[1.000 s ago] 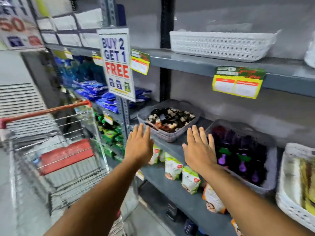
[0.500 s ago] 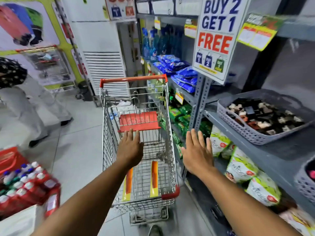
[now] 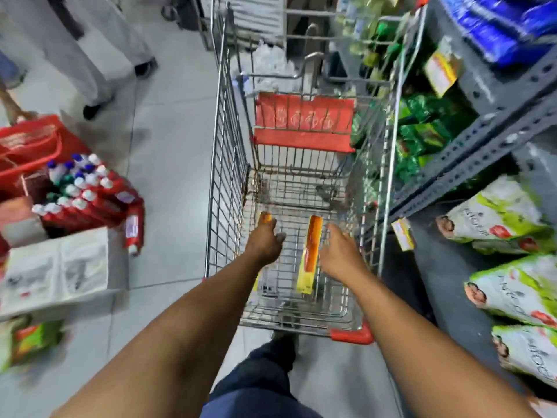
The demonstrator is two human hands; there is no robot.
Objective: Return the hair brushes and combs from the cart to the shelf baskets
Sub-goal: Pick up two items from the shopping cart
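I look down into a wire shopping cart (image 3: 226, 164). Two long orange-and-yellow packaged hair items lie on its floor. My left hand (image 3: 265, 242) is down on the left package (image 3: 265, 218), covering most of it, and its fingers are hidden under the hand. The right package (image 3: 311, 254) lies between my hands. My right hand (image 3: 340, 254) hovers just right of it with fingers spread, holding nothing. The shelf baskets are out of view.
The grey metal shelf (image 3: 482, 140) stands close on the cart's right, with green and white bags (image 3: 500, 215) below. On the floor to the left stand a red basket (image 3: 27, 146) and bottles (image 3: 78, 188). A person's legs (image 3: 90, 55) are at the back left.
My view has swung from the shelf baskets down into the cart. Both hands have dropped from above the cart to its floor, the left one onto the left package.
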